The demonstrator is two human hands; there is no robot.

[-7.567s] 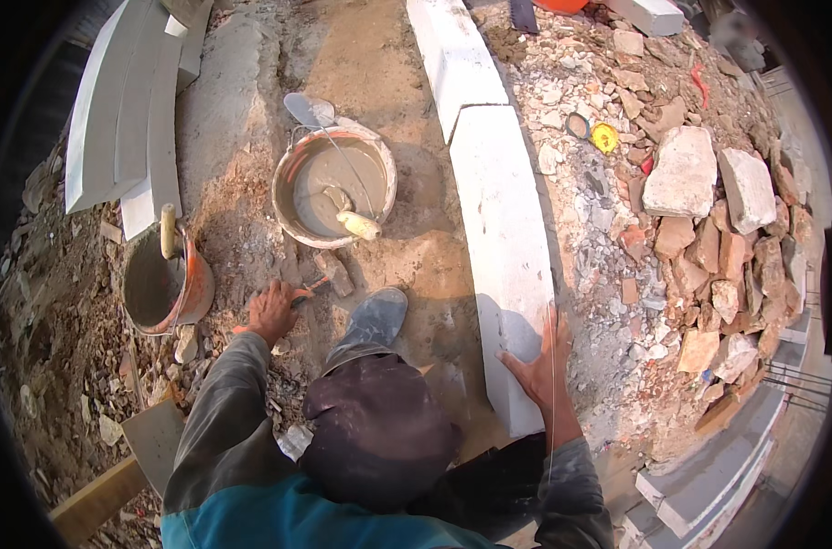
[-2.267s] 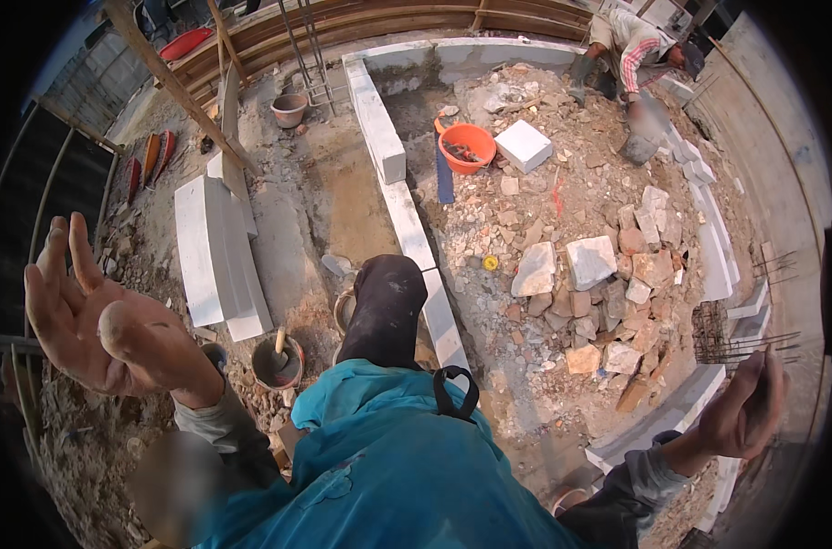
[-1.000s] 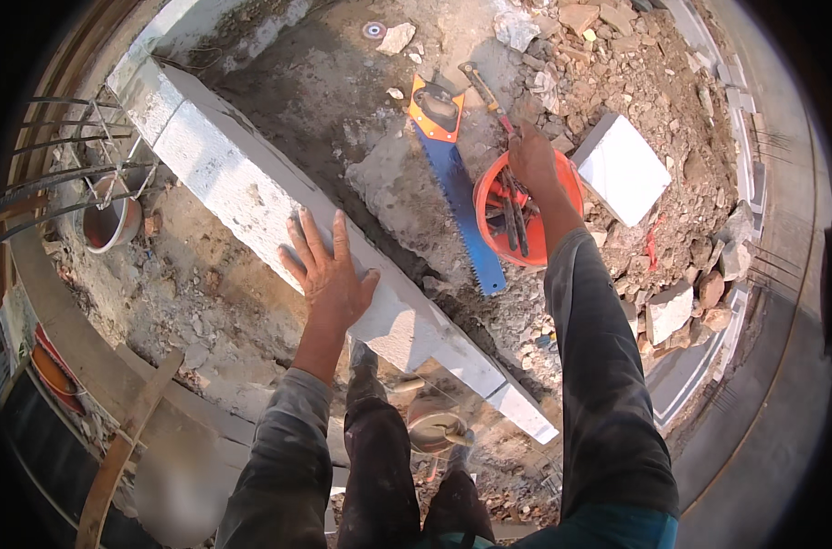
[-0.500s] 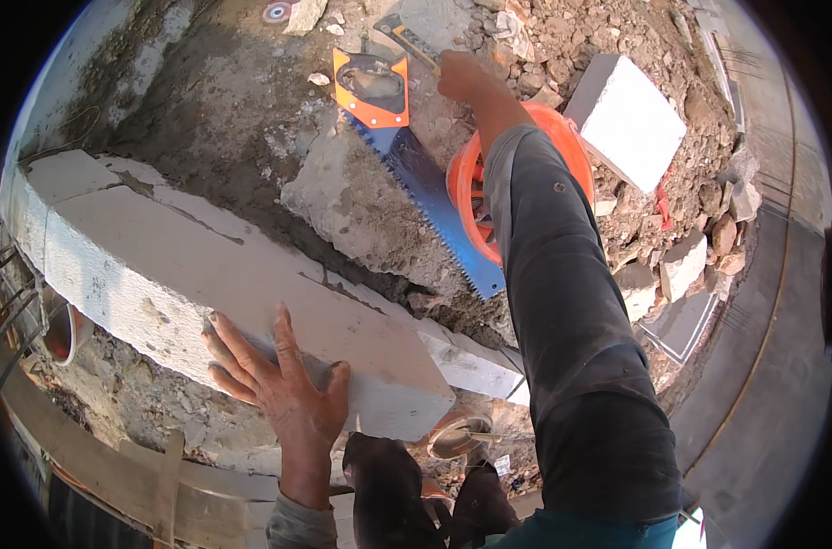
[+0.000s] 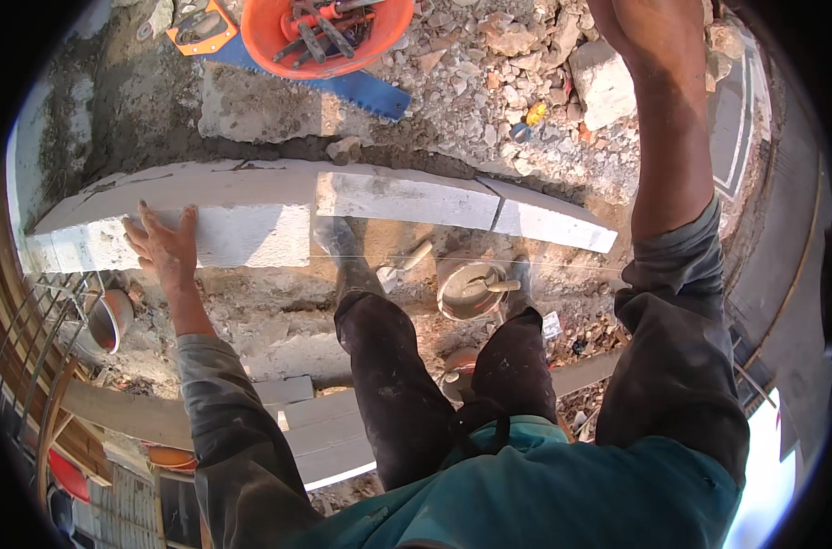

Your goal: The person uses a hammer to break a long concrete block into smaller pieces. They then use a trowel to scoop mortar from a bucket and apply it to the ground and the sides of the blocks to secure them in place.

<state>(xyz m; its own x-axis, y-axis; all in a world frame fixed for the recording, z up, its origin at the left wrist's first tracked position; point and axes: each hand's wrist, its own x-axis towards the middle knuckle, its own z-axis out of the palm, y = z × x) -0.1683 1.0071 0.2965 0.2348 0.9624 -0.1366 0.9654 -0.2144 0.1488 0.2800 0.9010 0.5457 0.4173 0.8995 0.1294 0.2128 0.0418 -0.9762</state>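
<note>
Since half a second ago, the view has swung so that the row of white aerated-concrete blocks (image 5: pixel 251 215) now runs across the middle, and the right arm has lifted away from the orange plastic tub of tools (image 5: pixel 329 27) toward the upper rim. Left hand (image 5: pixel 164 242): fingers spread, palm flat on the top face of the leftmost block, bearing weight. Right hand (image 5: pixel 640 23): raised at the frame's upper right, cut off by the rim, so whether it is spread or closed cannot be told. The blue handsaw with orange handle (image 5: pixel 343 84) lies under and beside the tub, beyond the blocks, on rubble. A round mortar pan holding a trowel (image 5: pixel 471 288) sits between the feet, just below the blocks.

Risks, judged from this posture: the person leans forward over the row on one arm; if the block shifts on fresh mortar, the support could slip. Loose stones (image 5: pixel 526 64) beyond offer poor footing, and a foot could tip the pan.
</note>
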